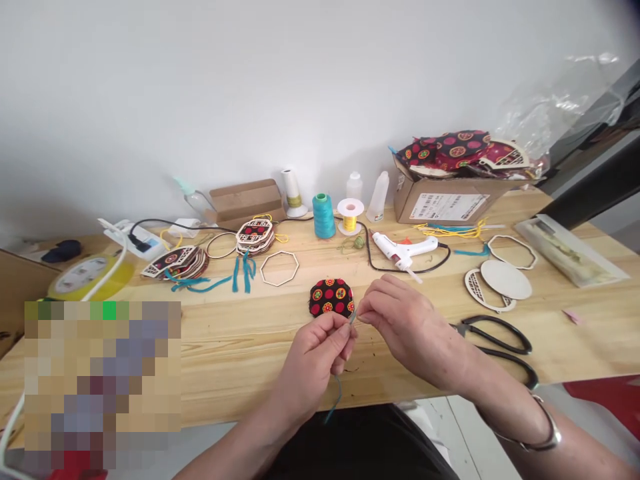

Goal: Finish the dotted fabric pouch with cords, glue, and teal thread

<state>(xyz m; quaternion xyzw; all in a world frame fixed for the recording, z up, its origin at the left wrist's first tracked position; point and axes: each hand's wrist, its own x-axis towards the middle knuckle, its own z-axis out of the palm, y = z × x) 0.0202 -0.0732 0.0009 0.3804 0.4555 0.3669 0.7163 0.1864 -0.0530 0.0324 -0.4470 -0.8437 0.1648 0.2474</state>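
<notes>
My left hand (pixel 320 347) pinches a length of teal thread (pixel 337 390), whose loose end hangs down over the table's front edge. Close beside it, my right hand (pixel 395 320) has its fingertips pressed together at the upper end of the same thread. Just beyond the hands lies a rounded piece of black fabric (pixel 330 297) with red and yellow flower prints, partly covered by my fingers. Black-handled scissors (pixel 500 340) rest under my right forearm, their blades mostly hidden.
A white glue gun (pixel 405 250) with a black cord lies behind my right hand. Teal thread (pixel 323 217) and yellow thread (pixel 350 219) spools stand near the wall. Wooden frames (pixel 280 269) and patterned ornaments (pixel 255 237) sit left. A cardboard box (pixel 450 200) stands back right.
</notes>
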